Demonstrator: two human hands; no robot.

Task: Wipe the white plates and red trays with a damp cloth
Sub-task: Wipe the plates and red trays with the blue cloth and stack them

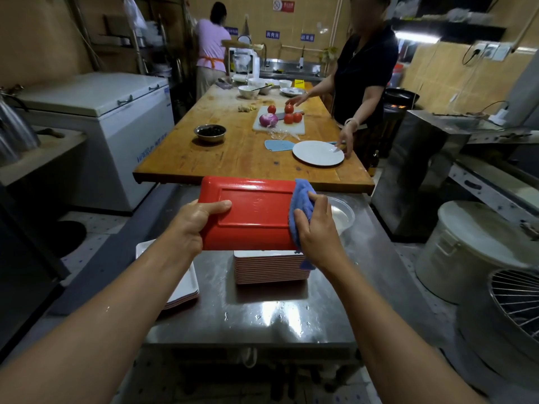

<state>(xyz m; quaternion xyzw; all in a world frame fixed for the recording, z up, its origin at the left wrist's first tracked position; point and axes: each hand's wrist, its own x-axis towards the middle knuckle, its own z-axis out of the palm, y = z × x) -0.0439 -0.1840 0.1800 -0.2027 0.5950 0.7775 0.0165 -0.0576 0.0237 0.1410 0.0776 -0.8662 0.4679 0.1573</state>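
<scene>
wiping step: at frame centre, left hand (191, 225) grips red tray (250, 212); right hand (313, 228) clamps blue cloth (302, 205) on its right edge; next, likely sweep leftward.

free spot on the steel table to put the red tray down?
Bare steel on the steel table in front of the tray stack, toward its near edge, though it is wet. Also a strip between that stack and the trays on the left. Crowded: the far right, where a clear bowl sits beneath the right hand.

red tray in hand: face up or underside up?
Underside up. The red rectangular plastic tray shows its raised rectangular base ridge toward the camera, gripped by the left hand.
</scene>
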